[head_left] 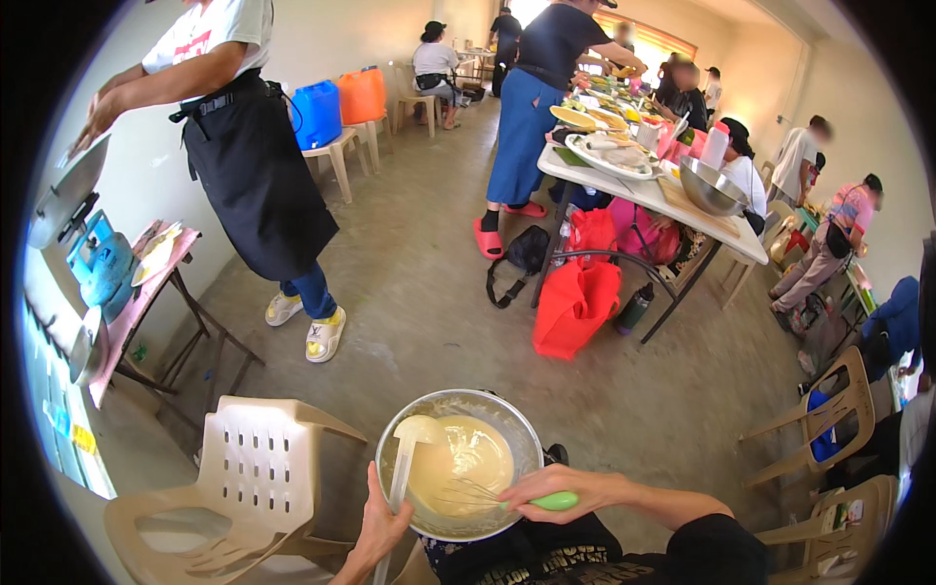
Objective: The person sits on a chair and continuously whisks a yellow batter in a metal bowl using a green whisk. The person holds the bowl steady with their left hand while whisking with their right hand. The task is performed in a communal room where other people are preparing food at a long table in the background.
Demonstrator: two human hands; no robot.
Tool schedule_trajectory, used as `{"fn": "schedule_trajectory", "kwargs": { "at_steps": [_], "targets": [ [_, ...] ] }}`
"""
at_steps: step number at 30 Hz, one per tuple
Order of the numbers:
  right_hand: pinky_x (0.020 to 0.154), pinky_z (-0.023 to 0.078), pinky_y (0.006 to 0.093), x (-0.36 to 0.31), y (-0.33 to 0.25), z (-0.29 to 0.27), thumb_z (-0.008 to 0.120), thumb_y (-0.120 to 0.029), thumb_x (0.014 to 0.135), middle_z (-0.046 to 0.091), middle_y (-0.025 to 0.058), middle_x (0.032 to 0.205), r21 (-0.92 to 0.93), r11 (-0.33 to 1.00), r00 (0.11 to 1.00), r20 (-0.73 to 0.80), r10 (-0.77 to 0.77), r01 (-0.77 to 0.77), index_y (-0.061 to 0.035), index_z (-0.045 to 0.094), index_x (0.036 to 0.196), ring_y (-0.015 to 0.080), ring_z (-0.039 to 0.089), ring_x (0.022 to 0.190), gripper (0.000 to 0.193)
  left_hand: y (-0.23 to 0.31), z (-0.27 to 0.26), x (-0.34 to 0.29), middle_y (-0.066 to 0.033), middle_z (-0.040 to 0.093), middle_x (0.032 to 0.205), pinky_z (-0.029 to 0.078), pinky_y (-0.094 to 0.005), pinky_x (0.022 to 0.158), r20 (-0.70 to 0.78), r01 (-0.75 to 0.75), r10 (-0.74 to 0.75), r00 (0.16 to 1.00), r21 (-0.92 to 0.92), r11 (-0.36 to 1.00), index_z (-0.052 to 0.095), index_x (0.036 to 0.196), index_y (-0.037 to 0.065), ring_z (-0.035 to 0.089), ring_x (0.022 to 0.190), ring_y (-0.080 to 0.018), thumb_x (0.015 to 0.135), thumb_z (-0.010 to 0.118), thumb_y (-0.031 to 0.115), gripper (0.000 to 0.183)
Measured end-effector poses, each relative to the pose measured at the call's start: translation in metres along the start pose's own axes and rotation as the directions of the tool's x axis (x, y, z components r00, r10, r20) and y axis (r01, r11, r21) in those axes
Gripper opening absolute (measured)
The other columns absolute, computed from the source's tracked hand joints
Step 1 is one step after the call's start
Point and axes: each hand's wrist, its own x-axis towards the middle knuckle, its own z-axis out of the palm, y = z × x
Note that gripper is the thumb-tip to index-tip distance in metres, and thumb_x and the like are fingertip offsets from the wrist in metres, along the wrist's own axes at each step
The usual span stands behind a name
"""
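A metal mixing bowl of smooth, pale yellow batter sits low in front of me, over my lap. My left hand is closed at the bowl's left side. Against that hand lies the long handle of a pale ladle, whose head rests inside the bowl near the far left wall. My right hand grips a whisk by its green handle, and the wire loops dip into the batter left of the hand. The fingers under the bowl's edge are hidden.
A beige plastic chair stands close at my left. Ahead, a person in a black apron works beside a blue gas cylinder. A food-laden table is ahead right, with a red bag beneath. More chairs line the right.
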Motion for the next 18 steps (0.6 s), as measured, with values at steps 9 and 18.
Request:
{"fn": "schedule_trajectory", "kwargs": {
  "at_steps": [9,18],
  "targets": [
    [0.084,0.051,0.0382,-0.003,0.011,-0.011,0.060,-0.003,0.082,0.065,0.0191,0.108,-0.256,0.965,0.997,-0.071,0.037,-0.054,0.0041,0.064,0.097,0.0332,0.063,0.097,0.017,0.002,-0.001,0.002,-0.0291,0.054,0.123,0.047,-0.0375,0.091,0.009,0.047,-0.047,0.999,-0.009,0.999,0.004,0.144,-0.008,0.059,0.108,-0.0359,0.083,0.058,0.015,0.085],
    [0.083,0.051,0.0374,0.006,-0.002,0.000,0.060,-0.002,0.082,0.065,0.0185,0.107,-0.025,1.000,1.000,-0.016,-0.009,0.008,0.0035,0.063,0.098,0.0312,0.063,0.095,0.017,-0.003,0.003,0.004,-0.0295,0.049,0.129,0.043,-0.0370,0.096,0.010,0.031,-0.030,0.999,-0.060,0.998,0.004,0.144,-0.009,0.055,0.116,-0.0346,0.083,0.059,0.015,0.085]
  ]
}}
